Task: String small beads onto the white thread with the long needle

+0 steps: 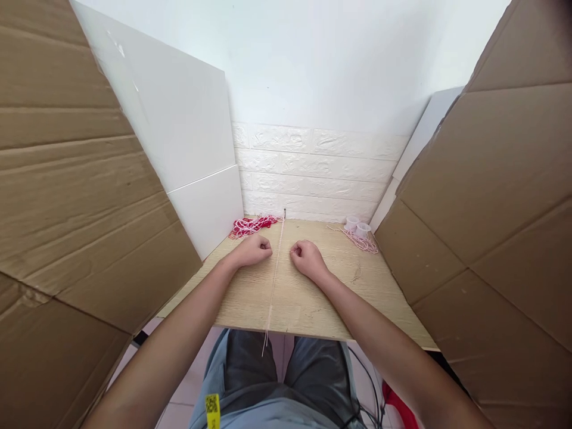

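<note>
Two cardboard panels [491,208] flank your wooden worktop [326,307], backed by a white brick-patterned wall [313,170]. The pale cord [277,262] runs down its middle and over the front edge, between your left hand [254,249] and right hand [308,258], each with fingers curled together.

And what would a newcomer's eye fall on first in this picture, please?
Probably the left cardboard panel and right cardboard panel, large at either side. Between them, the curled left hand and right hand flank a pale string running down the wooden tabletop and past its front edge. A red-and-white cord tangle lies back left.
</note>
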`<state>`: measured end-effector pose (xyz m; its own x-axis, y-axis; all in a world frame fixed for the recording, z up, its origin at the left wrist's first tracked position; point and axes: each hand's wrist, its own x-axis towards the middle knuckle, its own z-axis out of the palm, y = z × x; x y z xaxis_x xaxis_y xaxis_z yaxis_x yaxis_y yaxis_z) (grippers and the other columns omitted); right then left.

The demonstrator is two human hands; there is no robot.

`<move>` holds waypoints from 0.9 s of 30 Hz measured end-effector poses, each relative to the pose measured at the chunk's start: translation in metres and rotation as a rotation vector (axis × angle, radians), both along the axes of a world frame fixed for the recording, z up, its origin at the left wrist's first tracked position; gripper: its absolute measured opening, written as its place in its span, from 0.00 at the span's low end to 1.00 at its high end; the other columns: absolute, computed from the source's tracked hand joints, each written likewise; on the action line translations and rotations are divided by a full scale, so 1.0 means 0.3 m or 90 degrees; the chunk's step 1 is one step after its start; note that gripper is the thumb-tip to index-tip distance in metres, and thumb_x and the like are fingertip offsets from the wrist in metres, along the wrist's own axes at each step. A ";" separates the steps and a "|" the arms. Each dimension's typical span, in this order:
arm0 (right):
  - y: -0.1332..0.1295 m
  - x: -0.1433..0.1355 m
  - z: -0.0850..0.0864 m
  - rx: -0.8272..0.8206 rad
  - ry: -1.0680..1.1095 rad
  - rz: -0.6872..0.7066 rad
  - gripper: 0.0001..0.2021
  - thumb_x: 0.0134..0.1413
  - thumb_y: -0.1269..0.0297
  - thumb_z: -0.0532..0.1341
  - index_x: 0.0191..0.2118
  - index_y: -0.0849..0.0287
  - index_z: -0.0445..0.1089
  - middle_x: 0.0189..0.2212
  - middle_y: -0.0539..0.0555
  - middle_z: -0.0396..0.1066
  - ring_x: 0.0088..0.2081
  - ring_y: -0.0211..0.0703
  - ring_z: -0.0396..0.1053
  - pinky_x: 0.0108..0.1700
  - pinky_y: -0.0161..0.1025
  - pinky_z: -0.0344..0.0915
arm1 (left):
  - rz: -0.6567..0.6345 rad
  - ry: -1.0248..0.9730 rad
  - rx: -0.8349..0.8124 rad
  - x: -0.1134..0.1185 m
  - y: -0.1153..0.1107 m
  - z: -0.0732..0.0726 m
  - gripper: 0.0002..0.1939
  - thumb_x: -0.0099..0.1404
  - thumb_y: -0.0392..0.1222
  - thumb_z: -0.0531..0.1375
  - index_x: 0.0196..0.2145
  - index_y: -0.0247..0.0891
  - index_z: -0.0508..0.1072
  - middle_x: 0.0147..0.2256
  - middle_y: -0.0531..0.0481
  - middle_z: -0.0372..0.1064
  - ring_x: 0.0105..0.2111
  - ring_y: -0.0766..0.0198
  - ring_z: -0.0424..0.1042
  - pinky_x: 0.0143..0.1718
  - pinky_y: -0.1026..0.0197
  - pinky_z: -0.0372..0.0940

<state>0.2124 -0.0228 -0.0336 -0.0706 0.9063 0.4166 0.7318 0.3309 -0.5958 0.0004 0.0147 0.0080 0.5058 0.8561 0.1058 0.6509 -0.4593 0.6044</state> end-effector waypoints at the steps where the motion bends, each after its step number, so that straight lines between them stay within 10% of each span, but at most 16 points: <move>1: -0.005 0.001 0.006 0.030 0.004 -0.013 0.06 0.50 0.71 0.58 0.33 0.60 0.71 0.31 0.54 0.69 0.37 0.44 0.65 0.40 0.38 0.58 | 0.011 0.003 -0.002 -0.001 0.001 0.001 0.10 0.54 0.43 0.56 0.20 0.37 0.69 0.20 0.54 0.65 0.24 0.65 0.63 0.25 0.62 0.53; 6: -0.028 -0.006 0.028 0.003 0.084 0.039 0.09 0.54 0.68 0.55 0.41 0.58 0.69 0.27 0.50 0.69 0.31 0.41 0.66 0.36 0.37 0.59 | 0.104 0.029 0.063 -0.012 0.018 -0.008 0.17 0.58 0.51 0.56 0.18 0.38 0.66 0.19 0.54 0.64 0.22 0.65 0.61 0.25 0.62 0.50; 16: -0.015 -0.005 0.028 -0.010 0.152 0.046 0.14 0.52 0.69 0.56 0.45 0.58 0.70 0.29 0.50 0.71 0.31 0.40 0.66 0.38 0.38 0.61 | -0.021 -0.039 0.013 0.008 -0.029 0.031 0.17 0.52 0.55 0.65 0.26 0.38 0.71 0.25 0.53 0.68 0.25 0.65 0.63 0.25 0.63 0.54; 27: -0.047 -0.055 0.037 -0.140 0.340 0.244 0.22 0.52 0.54 0.64 0.51 0.57 0.65 0.24 0.45 0.64 0.26 0.37 0.62 0.30 0.34 0.58 | -0.042 -0.128 0.177 0.040 -0.017 -0.010 0.11 0.52 0.40 0.64 0.34 0.38 0.71 0.34 0.50 0.68 0.35 0.62 0.66 0.35 0.61 0.61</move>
<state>0.1958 -0.0369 -0.0226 -0.2392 0.9258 0.2928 0.1745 0.3376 -0.9250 0.0123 0.0096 0.0051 0.5048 0.7463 0.4338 0.4943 -0.6619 0.5636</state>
